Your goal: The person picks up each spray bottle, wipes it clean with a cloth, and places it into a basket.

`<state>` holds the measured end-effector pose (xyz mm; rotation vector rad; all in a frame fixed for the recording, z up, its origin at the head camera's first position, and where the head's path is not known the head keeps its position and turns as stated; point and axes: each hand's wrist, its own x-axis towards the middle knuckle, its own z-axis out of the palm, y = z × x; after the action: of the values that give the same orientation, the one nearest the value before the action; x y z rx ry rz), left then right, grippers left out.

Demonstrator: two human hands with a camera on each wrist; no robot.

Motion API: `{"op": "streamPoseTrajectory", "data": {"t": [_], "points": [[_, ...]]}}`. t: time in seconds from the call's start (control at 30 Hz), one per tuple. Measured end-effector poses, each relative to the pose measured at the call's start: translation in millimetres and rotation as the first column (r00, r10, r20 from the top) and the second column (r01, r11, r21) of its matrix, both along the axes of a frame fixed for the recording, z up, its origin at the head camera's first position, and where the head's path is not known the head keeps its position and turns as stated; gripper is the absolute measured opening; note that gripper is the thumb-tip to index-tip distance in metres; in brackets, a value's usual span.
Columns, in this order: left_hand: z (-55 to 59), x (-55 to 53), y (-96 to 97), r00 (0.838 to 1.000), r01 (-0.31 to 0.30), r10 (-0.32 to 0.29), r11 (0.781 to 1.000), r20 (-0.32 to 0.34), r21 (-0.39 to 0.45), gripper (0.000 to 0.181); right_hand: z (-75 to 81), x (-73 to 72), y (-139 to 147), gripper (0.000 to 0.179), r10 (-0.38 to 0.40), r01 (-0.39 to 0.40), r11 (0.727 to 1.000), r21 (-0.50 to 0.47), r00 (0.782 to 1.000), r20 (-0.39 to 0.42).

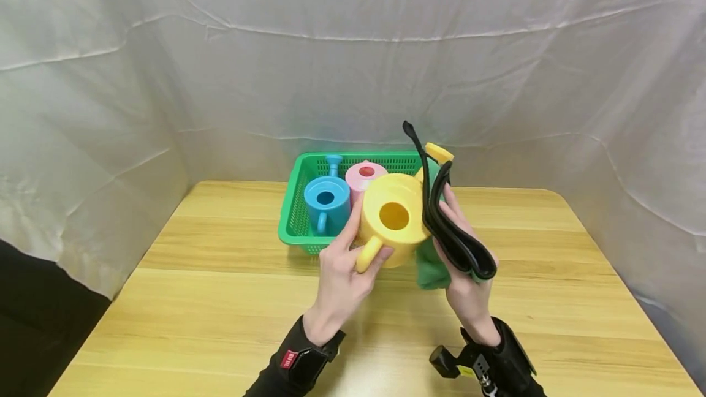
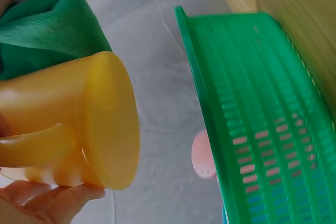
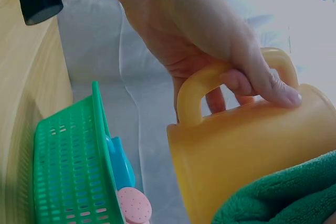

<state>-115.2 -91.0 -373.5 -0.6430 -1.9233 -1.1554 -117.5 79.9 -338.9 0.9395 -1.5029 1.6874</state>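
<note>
A yellow watering can (image 1: 402, 244) is held up in front of the basket, its round top opening facing me. My left hand (image 1: 343, 274) grips it by the handle, thumb along the can's side in the right wrist view. On the can's other side, my right hand (image 1: 466, 283) holds a folded green cloth (image 1: 432, 267) with a black strip along its outer side. In the left wrist view the cloth (image 2: 52, 30) lies against the can's wall. The yellow spout head (image 1: 439, 153) shows beyond the cloth, which hides most of the spout.
A green perforated basket (image 1: 287, 213) stands on the wooden table (image 1: 220, 299) near its back edge. Inside are a blue watering can (image 1: 334, 218) and a pink watering can (image 1: 356, 185), partly behind the yellow one. Pale fabric (image 1: 353, 90) hangs behind and at both sides.
</note>
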Motion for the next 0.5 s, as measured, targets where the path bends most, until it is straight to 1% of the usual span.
{"op": "streamPoseTrajectory", "data": {"t": [0.1,0.2,0.27,0.33,0.43,0.5], "points": [[0.3,-2.3,-2.2,0.993,-0.066,0.054,0.992,-0.105,-0.111,0.042,-0.2,0.5,0.8,0.043,0.030,-0.029,0.999,-0.024,0.999,0.036],[-0.1,-4.9,-4.7,0.977,-0.124,0.084,0.971,-0.196,-0.204,0.047,-0.7,-0.5,1.2,0.043,0.062,-0.059,0.997,-0.053,0.996,0.058],[-0.2,-6.1,-6.2,0.966,-0.155,0.094,0.956,-0.240,-0.249,0.048,-1.1,-1.4,1.2,0.043,0.063,-0.058,0.996,-0.066,0.996,0.067],[0.1,-6.9,-7.3,0.957,-0.179,0.100,0.941,-0.271,-0.287,0.045,-2.3,-2.0,0.9,0.045,0.038,-0.033,0.997,-0.069,0.997,0.073],[0.4,-7.5,-8.2,0.947,-0.214,0.112,0.918,-0.302,-0.333,0.038,-4.4,-2.6,-0.5,0.053,-0.040,0.044,0.997,-0.055,0.996,0.085],[0.4,-7.8,-8.8,0.942,-0.233,0.118,0.904,-0.313,-0.360,0.034,-6.2,-2.7,-1.6,0.060,-0.094,0.099,0.994,-0.040,0.989,0.114]]}}
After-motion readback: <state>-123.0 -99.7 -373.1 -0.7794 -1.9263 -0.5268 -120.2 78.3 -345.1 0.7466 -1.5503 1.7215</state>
